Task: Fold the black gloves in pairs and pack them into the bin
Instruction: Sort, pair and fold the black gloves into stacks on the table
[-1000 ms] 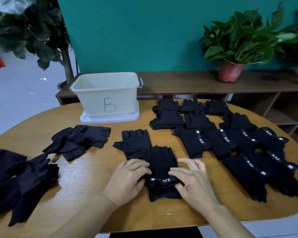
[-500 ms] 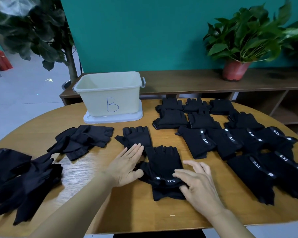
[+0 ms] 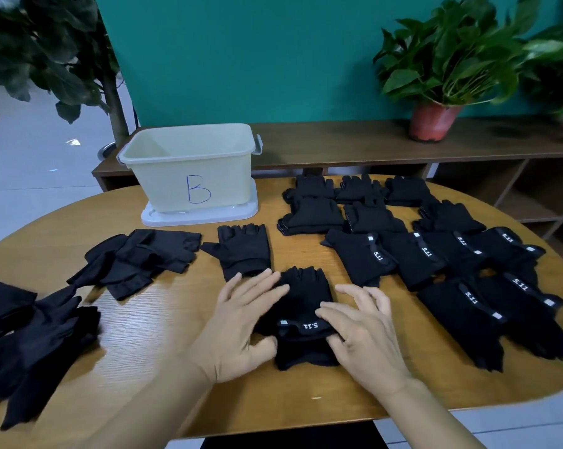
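Fingers of the left hand (image 3: 241, 322) and the right hand (image 3: 364, 332) lie released on the two sides of the glove pair (image 3: 306, 296) at the front of the surface (image 3: 163, 335), probably to flatten and align it before folding, well apart from the bin (image 3: 189, 176).

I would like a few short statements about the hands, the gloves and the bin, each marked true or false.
1. Both the left hand and the right hand touch a glove on the table. True.
2. The folded gloves lie to the right of the bin. True.
3. The bin bears the letter A. False: it bears a B.
4. The potted plant stands on the table. False: the potted plant stands on the shelf behind.
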Demonstrator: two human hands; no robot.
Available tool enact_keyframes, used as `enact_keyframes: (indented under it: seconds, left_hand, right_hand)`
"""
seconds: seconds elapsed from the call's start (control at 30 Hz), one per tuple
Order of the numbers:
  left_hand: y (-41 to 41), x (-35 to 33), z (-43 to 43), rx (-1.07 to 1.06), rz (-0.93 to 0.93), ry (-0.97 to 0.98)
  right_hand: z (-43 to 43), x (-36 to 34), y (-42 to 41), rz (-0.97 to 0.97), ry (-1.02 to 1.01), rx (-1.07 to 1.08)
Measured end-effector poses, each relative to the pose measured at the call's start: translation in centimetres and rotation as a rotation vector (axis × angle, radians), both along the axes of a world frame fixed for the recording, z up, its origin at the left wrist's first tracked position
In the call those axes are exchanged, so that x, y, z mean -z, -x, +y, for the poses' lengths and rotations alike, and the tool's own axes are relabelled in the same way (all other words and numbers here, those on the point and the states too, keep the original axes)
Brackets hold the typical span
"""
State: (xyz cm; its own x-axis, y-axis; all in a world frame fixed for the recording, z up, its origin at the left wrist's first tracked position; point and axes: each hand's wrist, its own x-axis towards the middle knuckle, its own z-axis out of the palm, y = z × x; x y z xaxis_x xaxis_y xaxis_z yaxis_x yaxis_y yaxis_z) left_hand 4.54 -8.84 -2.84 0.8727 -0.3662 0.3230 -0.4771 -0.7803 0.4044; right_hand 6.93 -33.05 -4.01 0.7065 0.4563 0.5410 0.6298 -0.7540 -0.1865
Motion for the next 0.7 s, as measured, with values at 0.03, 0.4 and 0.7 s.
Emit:
enact_keyframes:
  seconds: [0.03, 0.4, 0.7]
  left_hand:
    - [0.5, 0.4, -0.5, -0.005, -0.011, -0.022]
    - [1.4, 3.6, -1.0, -0.097, -0.054, -0.164]
    - [1.4, 4.0, -1.2, -0.088, -0.052, -0.154]
  right_hand:
    - [0.1, -0.1, 0.1, -0.02, 0.02, -0.001]
    - [-0.5, -0.2, 1.5, -0.115, 0.085, -0.035]
    - [-1.0, 0.6, 2.5, -0.13, 0.132, -0.05]
